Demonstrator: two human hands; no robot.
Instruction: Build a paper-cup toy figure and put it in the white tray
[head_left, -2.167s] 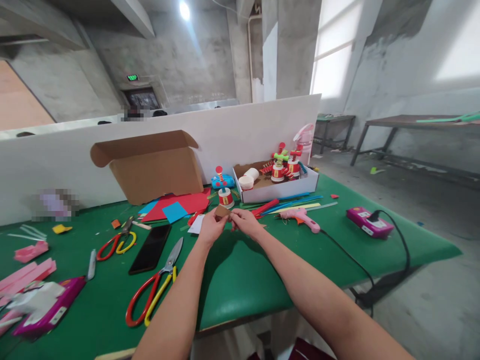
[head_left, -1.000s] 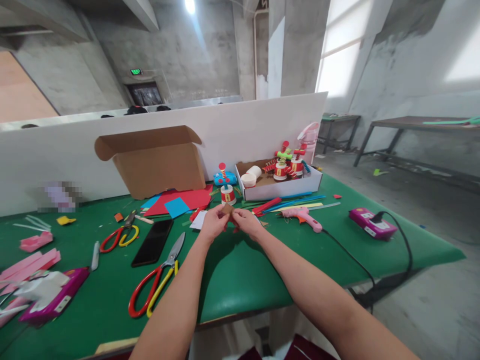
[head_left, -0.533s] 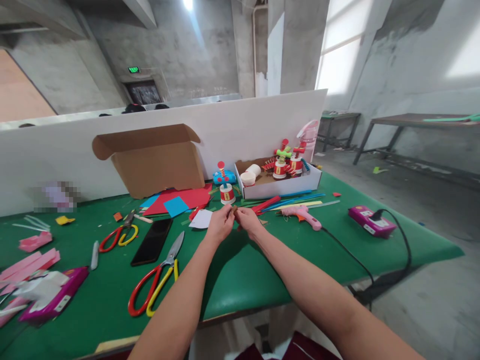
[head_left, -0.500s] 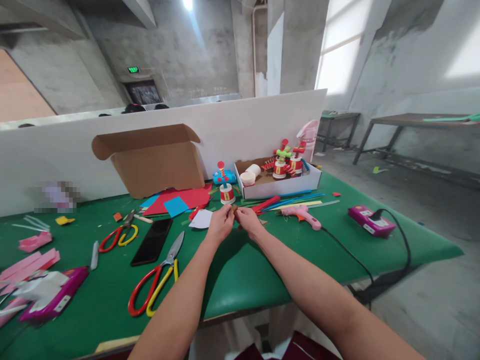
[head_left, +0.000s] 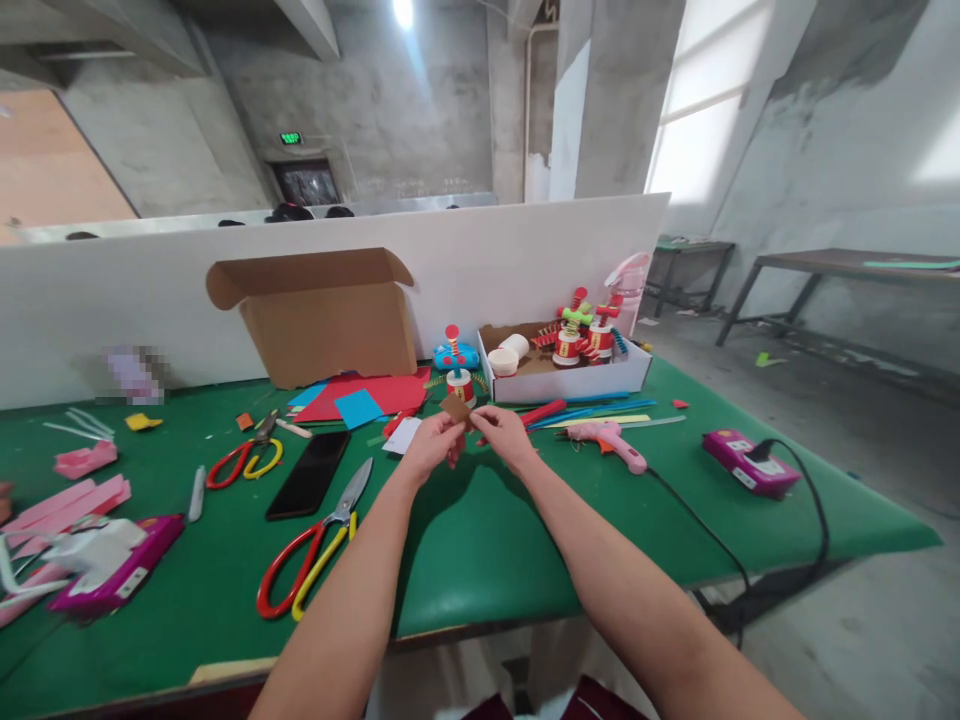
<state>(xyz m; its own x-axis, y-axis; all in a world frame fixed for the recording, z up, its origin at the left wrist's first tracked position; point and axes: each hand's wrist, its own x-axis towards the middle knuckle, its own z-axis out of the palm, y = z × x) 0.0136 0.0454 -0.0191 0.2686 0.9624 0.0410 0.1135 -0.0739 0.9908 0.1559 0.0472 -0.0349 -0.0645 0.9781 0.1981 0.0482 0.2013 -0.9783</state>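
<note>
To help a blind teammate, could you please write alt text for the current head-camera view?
A left hand holds a small brown card, the right hand at its edge, over a green table. Scissors and a phone lie left, a pink glue gun right; toys stand in a white box behind.

Brown card (head_left: 454,407) in two-handed grip (head_left: 430,447)

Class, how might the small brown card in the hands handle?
The card seems fairly stiff: its free part juts past the left hand without visible drooping. Its small size suggests little weight. Looking flat, it probably won't roll.
</note>
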